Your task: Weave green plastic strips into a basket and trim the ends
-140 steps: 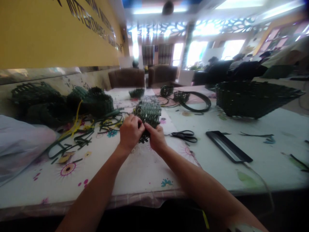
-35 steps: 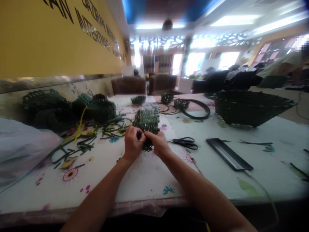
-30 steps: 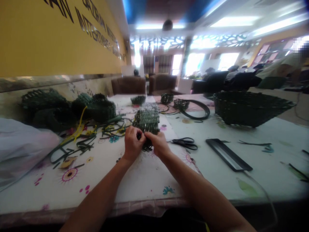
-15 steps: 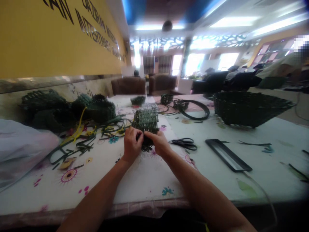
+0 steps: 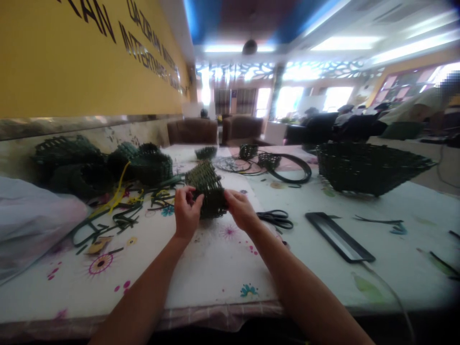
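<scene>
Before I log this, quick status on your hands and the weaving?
Left hand and right hand both on the green woven piece. Scissors to the right, loose strips to the left, neither in the way.

Two bare forearms (image 5: 143, 292) (image 5: 305, 287) enter from the lower left and lower right of the frame, with no sleeve, band or cuff visible on the skin. Each narrows evenly to a plain wrist and an uncovered hand: the left hand (image 5: 186, 214) left of centre, the right hand (image 5: 240, 210) just right of centre. The fingers (image 5: 190, 201) are slim, though the nails are too small to make out. Dark clothing (image 5: 223, 335) fills the bottom edge between the arms, too shadowed to show its cut or fabric.
</scene>
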Demonstrator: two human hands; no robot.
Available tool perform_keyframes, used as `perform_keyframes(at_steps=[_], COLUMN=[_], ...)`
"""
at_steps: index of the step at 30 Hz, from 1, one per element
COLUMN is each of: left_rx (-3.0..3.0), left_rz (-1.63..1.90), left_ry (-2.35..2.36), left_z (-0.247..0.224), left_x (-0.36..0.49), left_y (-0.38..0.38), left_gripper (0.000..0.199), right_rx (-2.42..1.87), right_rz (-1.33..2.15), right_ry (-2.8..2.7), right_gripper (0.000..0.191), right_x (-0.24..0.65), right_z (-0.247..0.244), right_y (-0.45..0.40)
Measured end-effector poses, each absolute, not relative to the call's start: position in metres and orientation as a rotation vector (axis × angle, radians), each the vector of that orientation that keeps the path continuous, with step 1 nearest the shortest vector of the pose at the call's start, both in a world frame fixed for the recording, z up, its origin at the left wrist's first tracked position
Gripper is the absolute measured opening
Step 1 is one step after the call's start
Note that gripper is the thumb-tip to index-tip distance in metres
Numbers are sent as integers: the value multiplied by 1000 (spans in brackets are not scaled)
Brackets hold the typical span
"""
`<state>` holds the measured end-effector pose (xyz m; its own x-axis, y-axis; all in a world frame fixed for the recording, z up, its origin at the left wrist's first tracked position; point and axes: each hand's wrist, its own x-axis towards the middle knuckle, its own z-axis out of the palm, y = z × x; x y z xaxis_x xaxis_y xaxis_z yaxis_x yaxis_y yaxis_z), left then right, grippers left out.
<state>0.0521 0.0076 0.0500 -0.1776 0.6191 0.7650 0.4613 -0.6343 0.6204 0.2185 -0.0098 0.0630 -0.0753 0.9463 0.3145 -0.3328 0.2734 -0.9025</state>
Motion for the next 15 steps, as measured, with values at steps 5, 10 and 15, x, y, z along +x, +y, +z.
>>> perform_keyframes(at_steps=[5,10,15], left_rx=[1927,1639,1367], left_rz=[1935,2044,1774], left_ry=[1275,1402,1253], left_z=[50,49,53], left_x=[51,34,22], left_y=[7,26,29], left_gripper=[24,35,51], right_rx=[-809,-875,-885], right_rz=[954,759,717], right_ry=[-1197,-1253,-1421], right_gripper=[40,39,38], right_x=[218,214,213], right_z=[62,62,59], right_y=[-13,-20,-23])
